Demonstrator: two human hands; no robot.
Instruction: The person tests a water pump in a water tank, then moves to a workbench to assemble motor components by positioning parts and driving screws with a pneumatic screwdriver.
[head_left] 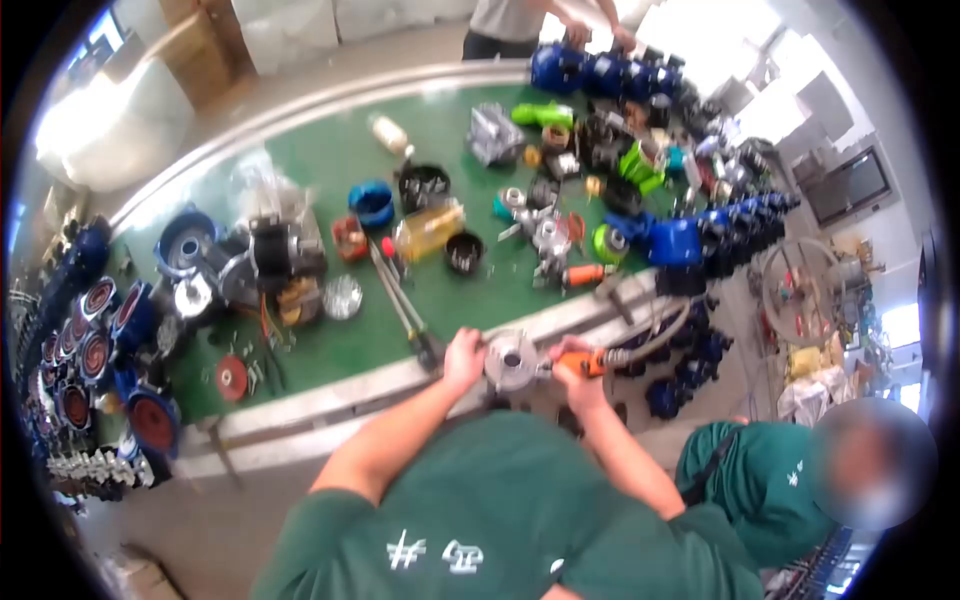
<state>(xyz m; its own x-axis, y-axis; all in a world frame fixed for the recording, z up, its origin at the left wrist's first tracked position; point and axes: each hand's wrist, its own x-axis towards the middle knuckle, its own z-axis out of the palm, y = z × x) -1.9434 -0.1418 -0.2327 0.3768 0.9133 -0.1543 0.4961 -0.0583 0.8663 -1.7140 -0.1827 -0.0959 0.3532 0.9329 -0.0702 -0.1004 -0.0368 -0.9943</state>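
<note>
In the head view, my left hand (pixel 463 360) is closed on the rim of a round silver metal casting (pixel 510 372) with a dark hole at its centre. The casting is held up in front of my chest, near the bench's front edge. My right hand (pixel 582 388) is wrapped round an orange air tool (pixel 588 362), whose hose runs off to the right. The tool's tip points at the casting's right side; whether they touch I cannot tell. Just beyond my left hand lie long-handled tools (pixel 400 295) on the green bench top (pixel 300 375).
Blue motor housings (pixel 185 240) and several red-centred round parts (pixel 155 420) crowd the left. A yellow bottle (pixel 430 230), bowls and another orange tool (pixel 588 274) lie mid-bench. Blue pumps (pixel 675 240) line the right. A co-worker in green (pixel 750 490) is close at right; another person stands across.
</note>
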